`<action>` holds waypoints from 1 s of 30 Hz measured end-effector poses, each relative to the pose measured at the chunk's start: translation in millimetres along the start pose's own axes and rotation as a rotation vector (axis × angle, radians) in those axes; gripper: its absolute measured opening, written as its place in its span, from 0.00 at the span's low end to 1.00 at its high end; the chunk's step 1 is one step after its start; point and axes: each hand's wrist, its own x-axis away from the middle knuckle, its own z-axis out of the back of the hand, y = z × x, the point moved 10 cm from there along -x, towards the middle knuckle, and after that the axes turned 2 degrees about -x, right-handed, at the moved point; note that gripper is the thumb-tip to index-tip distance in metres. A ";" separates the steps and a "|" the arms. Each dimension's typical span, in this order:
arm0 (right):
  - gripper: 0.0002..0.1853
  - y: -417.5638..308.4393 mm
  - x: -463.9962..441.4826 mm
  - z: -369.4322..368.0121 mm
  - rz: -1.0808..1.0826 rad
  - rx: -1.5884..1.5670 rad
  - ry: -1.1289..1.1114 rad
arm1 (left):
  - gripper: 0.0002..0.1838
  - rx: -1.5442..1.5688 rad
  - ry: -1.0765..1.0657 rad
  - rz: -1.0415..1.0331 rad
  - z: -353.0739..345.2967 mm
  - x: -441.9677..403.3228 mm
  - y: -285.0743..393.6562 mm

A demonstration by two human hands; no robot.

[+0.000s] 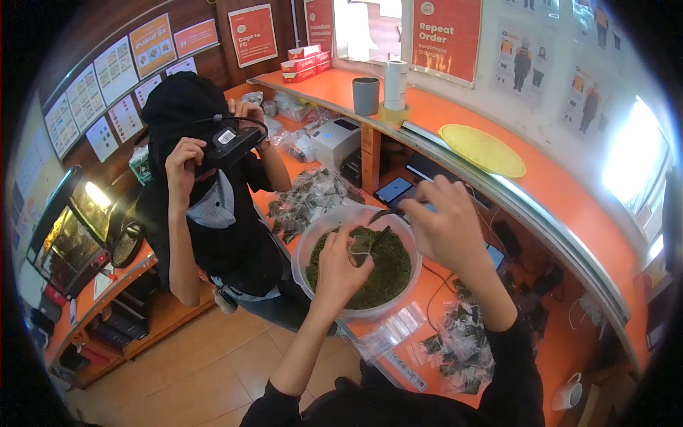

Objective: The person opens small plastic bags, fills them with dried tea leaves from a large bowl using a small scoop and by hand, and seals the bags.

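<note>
A wide translucent tub [302, 249] of chopped green stuff [388, 274] stands on the orange counter. Over it, my left hand [341, 267] pinches a small clear plastic bag [361, 249]. My right hand [445, 217], fingers curled, grips a dark-handled utensil [388, 213] that reaches toward the bag from the tub's right rim. Flat empty plastic bags [393, 331] lie in front of the tub. Filled small packets [462, 349] are heaped to the right of these, and another pile of packets [313, 196] sits behind the tub.
At the left, a co-worker [213, 199] in black holds a head-worn device with both hands. A phone [393, 191] and white printer [336, 144] are behind the tub. The raised shelf carries a grey cup [366, 97] and yellow lid [482, 151]. A mug [567, 393] is lower right.
</note>
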 end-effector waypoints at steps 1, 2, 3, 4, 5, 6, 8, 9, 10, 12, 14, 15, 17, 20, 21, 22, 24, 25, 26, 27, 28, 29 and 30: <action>0.07 8.3 2.3 -2.3 -0.064 -0.045 -0.045 | 0.36 -0.035 0.049 -0.007 6.2 2.8 -1.2; 0.07 7.0 10.8 -13.1 -0.063 -0.057 -0.051 | 0.36 -0.040 0.049 0.006 6.4 8.2 -2.2; 0.07 11.0 25.9 -52.9 -0.096 -0.053 -0.234 | 0.35 0.005 0.075 0.008 8.0 7.8 0.0; 0.07 15.0 43.5 -92.2 -0.134 -0.045 -0.409 | 0.35 0.048 0.098 0.000 10.0 4.8 3.5; 0.08 7.6 62.0 -127.8 -0.127 -0.065 -0.523 | 0.35 0.042 0.093 -0.002 8.6 4.3 6.8; 0.08 -2.8 78.4 -155.0 -0.116 -0.084 -0.642 | 0.35 0.041 0.108 -0.018 7.8 4.5 12.6; 0.13 -11.5 87.9 -171.3 -0.105 -0.091 -0.787 | 0.34 0.042 0.138 -0.049 10.9 2.5 17.4; 0.17 -13.3 93.5 -181.2 -0.094 -0.098 -0.931 | 0.33 0.127 0.103 -0.025 9.7 3.2 11.2; 0.17 -12.8 91.3 -176.2 -0.085 -0.094 -0.924 | 0.33 0.209 0.066 0.004 8.2 5.0 5.5; 0.21 -12.4 51.0 -89.8 -0.099 -0.334 -0.155 | 0.33 0.307 0.033 0.079 8.1 8.7 -3.6; 0.26 -13.4 45.4 -86.1 -0.155 -0.313 -0.127 | 0.33 0.415 -0.008 0.149 2.1 10.6 -7.5; 0.26 -11.6 49.9 -91.5 -0.203 -0.395 -0.100 | 0.32 0.481 -0.032 0.169 -2.3 12.2 -5.5; 0.26 -12.7 55.6 -92.4 -0.255 -0.471 -0.072 | 0.32 0.551 -0.062 0.185 -5.4 16.5 2.9; 0.17 0.0 60.6 -76.2 -0.412 -0.643 0.087 | 0.22 0.750 0.013 0.148 12.3 21.5 13.7; 0.13 -1.0 58.3 -69.5 -0.399 -0.687 0.110 | 0.17 0.824 0.019 0.160 16.1 23.4 10.5; 0.11 -2.2 56.3 -63.9 -0.386 -0.732 0.132 | 0.11 0.897 0.026 0.171 18.9 25.8 9.0; 0.10 -8.6 50.7 -56.2 -0.320 -0.694 0.114 | 0.04 0.838 0.075 0.167 26.5 27.6 14.0; 0.09 -15.0 48.5 -53.3 -0.254 -0.648 0.103 | 0.03 0.786 0.082 0.137 28.7 27.8 16.3; 0.09 -15.7 48.9 -54.6 -0.256 -0.650 0.101 | 0.03 0.735 0.088 0.105 30.4 27.9 19.4; 0.09 -19.3 48.4 -54.1 -0.219 -0.639 0.112 | 0.03 0.735 0.087 0.107 29.1 28.1 20.3; 0.09 -23.1 48.2 -53.2 -0.181 -0.628 0.124 | 0.03 0.677 0.078 0.140 26.5 28.7 19.1; 0.09 -23.4 48.5 -54.4 -0.183 -0.629 0.123 | 0.03 0.619 0.070 0.172 24.7 29.4 17.3; 0.09 -24.7 48.5 -54.6 -0.172 -0.623 0.128 | 0.03 0.619 0.071 0.174 24.9 29.8 17.5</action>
